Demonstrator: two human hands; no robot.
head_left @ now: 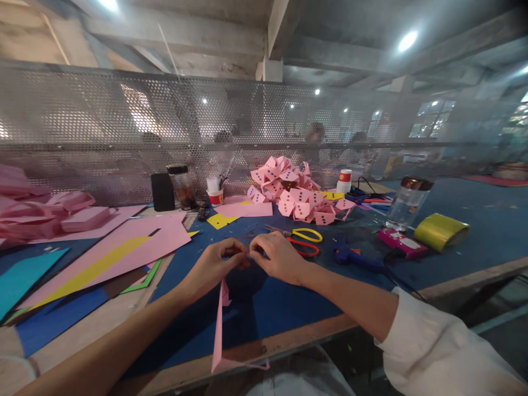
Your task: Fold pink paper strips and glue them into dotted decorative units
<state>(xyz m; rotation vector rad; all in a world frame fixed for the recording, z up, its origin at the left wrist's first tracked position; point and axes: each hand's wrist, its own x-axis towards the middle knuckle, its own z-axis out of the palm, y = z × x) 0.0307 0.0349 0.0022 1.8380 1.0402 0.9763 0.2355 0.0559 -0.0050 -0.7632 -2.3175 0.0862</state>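
My left hand (220, 263) is closed, its thumb and finger pinched together above the blue tabletop (284, 308). From under it hangs a folded pink paper strip (218, 330), its lower end bending sideways past the table's front edge. My right hand (280, 256) is closed too, with its fingertips meeting those of the left. Whatever lies between the right fingertips is too small and covered to make out. Just behind the right hand lie scissors (307, 235) with one yellow and one red handle loop. A blue glue gun (355, 256) rests to the right.
Pink paper pieces with dark dots (297, 192) are heaped at the back. Coloured sheets (111, 258) and pink stacks (82, 217) cover the left side. A lidded water jar (406, 203), a pink device (402, 243) and a yellow roll (441, 231) stand right. Perforated metal screen (247, 121) behind.
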